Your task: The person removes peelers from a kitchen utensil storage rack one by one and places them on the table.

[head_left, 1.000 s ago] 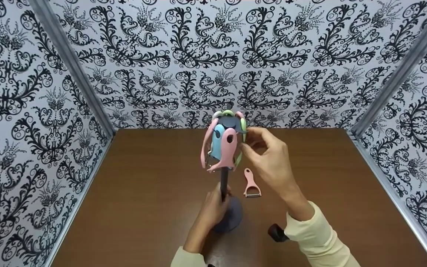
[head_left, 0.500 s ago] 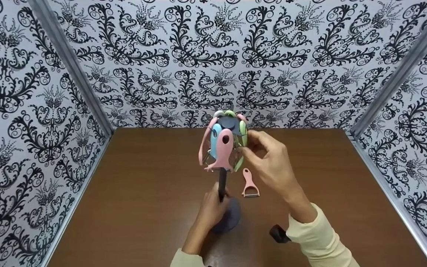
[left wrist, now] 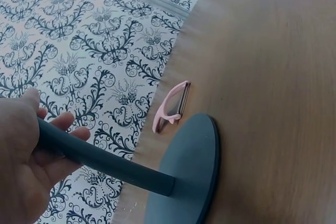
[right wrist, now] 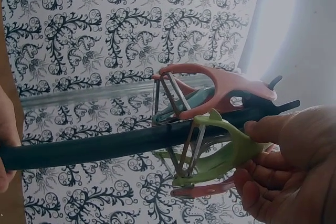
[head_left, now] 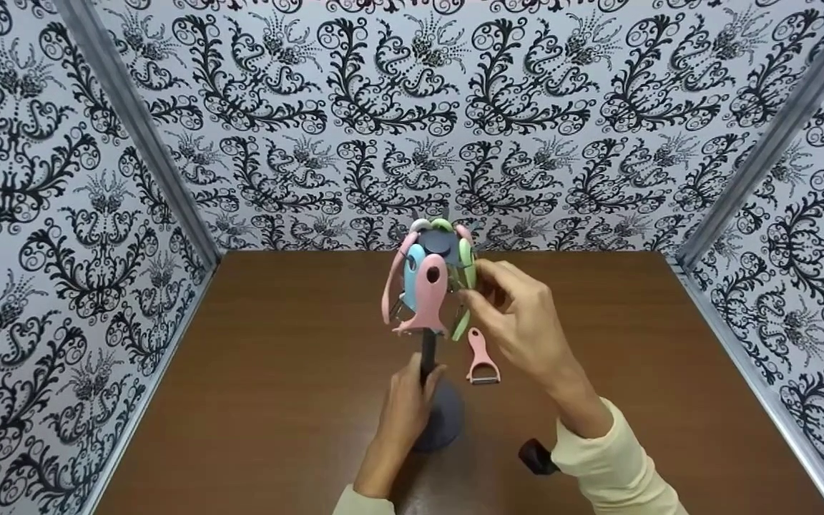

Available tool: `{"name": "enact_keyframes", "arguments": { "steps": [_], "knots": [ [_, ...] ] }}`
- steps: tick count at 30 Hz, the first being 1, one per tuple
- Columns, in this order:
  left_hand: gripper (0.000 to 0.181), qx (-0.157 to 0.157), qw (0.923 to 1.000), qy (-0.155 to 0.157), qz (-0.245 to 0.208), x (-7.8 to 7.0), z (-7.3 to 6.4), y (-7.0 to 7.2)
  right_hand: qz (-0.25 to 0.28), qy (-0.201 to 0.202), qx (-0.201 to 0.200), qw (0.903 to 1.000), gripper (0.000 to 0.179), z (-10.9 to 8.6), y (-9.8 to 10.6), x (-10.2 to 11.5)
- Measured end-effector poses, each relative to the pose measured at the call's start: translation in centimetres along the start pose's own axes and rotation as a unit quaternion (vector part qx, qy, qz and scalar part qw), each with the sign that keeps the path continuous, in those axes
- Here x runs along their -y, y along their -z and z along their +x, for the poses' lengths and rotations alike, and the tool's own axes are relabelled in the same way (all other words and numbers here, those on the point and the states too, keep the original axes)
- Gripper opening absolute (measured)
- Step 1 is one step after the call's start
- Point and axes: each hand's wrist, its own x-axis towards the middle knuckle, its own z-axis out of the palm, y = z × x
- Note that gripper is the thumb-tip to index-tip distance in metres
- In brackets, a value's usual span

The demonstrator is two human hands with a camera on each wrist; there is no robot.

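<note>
In the head view my left hand (head_left: 405, 404) grips the dark pole (head_left: 428, 350) of a stand with a round base (head_left: 448, 422). Peelers hang around the stand's top (head_left: 437, 242), among them a pink peeler (head_left: 428, 297) in front and a blue peeler (head_left: 412, 282) behind it. On the right side, my right hand (head_left: 523, 325) pinches a green peeler (right wrist: 226, 158) near its handle end, with thumb and fingers on either side. In the right wrist view its metal blade faces the pole, and the handle tip is partly hidden by the fingers.
Another pink peeler (head_left: 479, 349) lies on the brown table (head_left: 276, 400), just beyond the base to the right. A black object (head_left: 537, 456) sits by the right sleeve. Patterned walls (head_left: 412, 107) enclose the table's back and sides.
The stand's top has shifted slightly left and turned a little, with more of the green peeler showing. My right hand has lowered slightly with it; the left keeps its grip on the pole.
</note>
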Motion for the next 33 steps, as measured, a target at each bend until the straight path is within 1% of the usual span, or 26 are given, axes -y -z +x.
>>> {"name": "enact_keyframes", "arguments": {
  "steps": [3, 8, 14, 16, 24, 28, 33],
  "knots": [
    [0.02, 0.007, 0.9999, -0.004, 0.012, 0.0, 0.0, 0.0, -0.005, -0.003, -0.002, 1.0, 0.026, 0.0, 0.2, 0.1],
    [0.016, 0.01, 0.9992, -0.018, 0.034, 0.0, 0.0, 0.0, -0.024, 0.0, -0.014, 0.9996, 0.026, 0.0, 0.6, 0.2],
    [0.008, 0.015, 0.9989, -0.022, 0.039, -0.3, 0.2, 0.1, -0.033, 0.008, -0.028, 0.999, 0.027, -0.1, 1.1, 0.2],
    [0.007, 0.014, 0.9988, -0.027, 0.038, -0.3, 0.3, 0.1, -0.034, 0.01, -0.03, 0.9989, 0.027, -0.2, 1.3, 0.2],
    [0.005, 0.011, 0.9987, -0.042, 0.025, 0.0, 0.2, 0.0, -0.036, 0.01, -0.034, 0.9987, 0.028, -0.4, 1.7, 0.2],
    [0.004, 0.01, 0.9982, -0.05, 0.032, 0.0, 0.2, 0.0, -0.04, 0.023, -0.038, 0.9982, 0.028, -0.3, 1.8, 0.1],
    [0.005, 0.011, 0.9983, -0.046, 0.034, -0.1, 0.2, 0.0, -0.044, 0.034, -0.041, 0.9976, 0.029, -0.3, 2.0, 0.2]
  ]
}}
